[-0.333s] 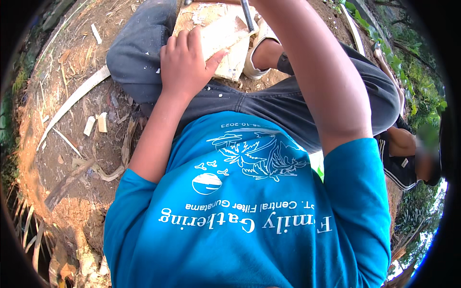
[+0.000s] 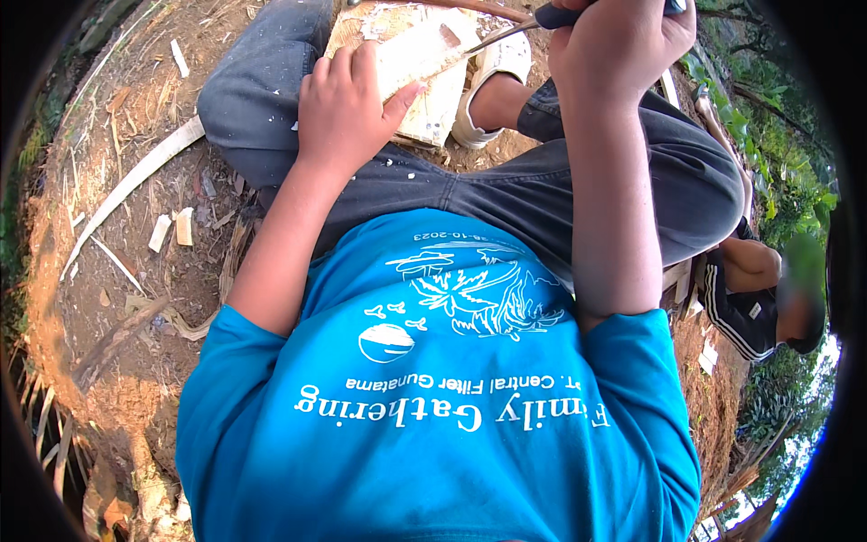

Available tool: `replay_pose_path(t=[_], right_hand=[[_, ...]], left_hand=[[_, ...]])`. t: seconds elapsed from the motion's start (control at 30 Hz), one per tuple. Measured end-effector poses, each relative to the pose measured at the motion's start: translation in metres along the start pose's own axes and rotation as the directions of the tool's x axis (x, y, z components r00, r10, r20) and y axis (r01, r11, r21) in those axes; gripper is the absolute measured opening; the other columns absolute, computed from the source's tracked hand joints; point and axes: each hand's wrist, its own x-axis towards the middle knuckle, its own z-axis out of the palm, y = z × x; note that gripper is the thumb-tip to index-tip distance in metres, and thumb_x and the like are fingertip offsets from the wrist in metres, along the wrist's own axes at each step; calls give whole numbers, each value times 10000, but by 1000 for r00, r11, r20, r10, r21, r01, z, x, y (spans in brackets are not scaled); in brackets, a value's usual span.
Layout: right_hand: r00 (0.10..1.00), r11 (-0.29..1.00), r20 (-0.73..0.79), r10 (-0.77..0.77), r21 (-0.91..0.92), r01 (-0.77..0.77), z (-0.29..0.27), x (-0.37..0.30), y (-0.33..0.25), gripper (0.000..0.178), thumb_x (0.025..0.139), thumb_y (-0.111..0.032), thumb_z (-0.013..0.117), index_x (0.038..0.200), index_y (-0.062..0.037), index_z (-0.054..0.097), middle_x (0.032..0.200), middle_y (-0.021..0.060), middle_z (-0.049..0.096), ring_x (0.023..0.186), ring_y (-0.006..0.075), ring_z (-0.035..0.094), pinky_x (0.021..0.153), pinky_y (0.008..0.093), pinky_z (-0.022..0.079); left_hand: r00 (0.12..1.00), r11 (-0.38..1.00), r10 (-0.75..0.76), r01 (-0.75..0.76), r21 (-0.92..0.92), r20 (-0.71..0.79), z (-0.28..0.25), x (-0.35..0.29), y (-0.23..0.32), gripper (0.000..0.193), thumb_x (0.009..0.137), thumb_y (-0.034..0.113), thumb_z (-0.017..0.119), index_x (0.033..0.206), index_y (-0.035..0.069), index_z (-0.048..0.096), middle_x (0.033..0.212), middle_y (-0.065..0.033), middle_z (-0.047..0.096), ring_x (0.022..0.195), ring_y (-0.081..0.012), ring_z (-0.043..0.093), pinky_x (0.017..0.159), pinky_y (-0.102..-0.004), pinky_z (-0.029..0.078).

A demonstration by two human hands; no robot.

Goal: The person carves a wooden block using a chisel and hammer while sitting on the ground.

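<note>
My left hand [image 2: 348, 117] grips the near end of a pale wood piece [image 2: 406, 59], fingers over its left side and thumb along its right. A shallow hollow is cut in the piece's far end. Beneath it lies a pale wooden block [image 2: 435, 122] between my legs. At the upper right, my right hand [image 2: 623, 45] is closed on the dark handle of a chisel [image 2: 501, 37]. Its thin metal shaft slants down to the left, and its tip meets or nearly meets the wood piece's right edge.
A brown wooden stick [image 2: 483, 7] lies beyond the block. My right foot in a light shoe [image 2: 479, 113] is close beside the block. Wood chips [image 2: 184, 226] and a long curved pale strip [image 2: 135, 185] lie on the soil. Another person [image 2: 750, 280] sits at the right.
My right hand has come down and into view with the chisel, whose shaft now slants flatter instead of standing steep. My left hand stays on the wood piece.
</note>
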Motion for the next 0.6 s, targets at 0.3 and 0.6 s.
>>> replay_pose_path(t=[0.3,0.6], right_hand=[[999,998,-40,-26,55,28,-11,-13,3,354,1014,-171,648,698,-134,493,523,-25,443,394,66,368,380,236,321],[992,990,84,-91,116,81,-12,-17,-11,377,1008,-175,647,678,-123,470,543,-6,449,421,75,380,393,248,348]], left_hand=[[1000,999,20,-19,33,-14,-1,2,0,683,952,650,598,1236,29,600,1083,-141,654,997,-317,637,789,-445,537],[999,999,13,-12,31,-30,1,1,0,672,940,636,621,1235,33,602,1092,-141,658,993,-325,639,781,-450,534]])
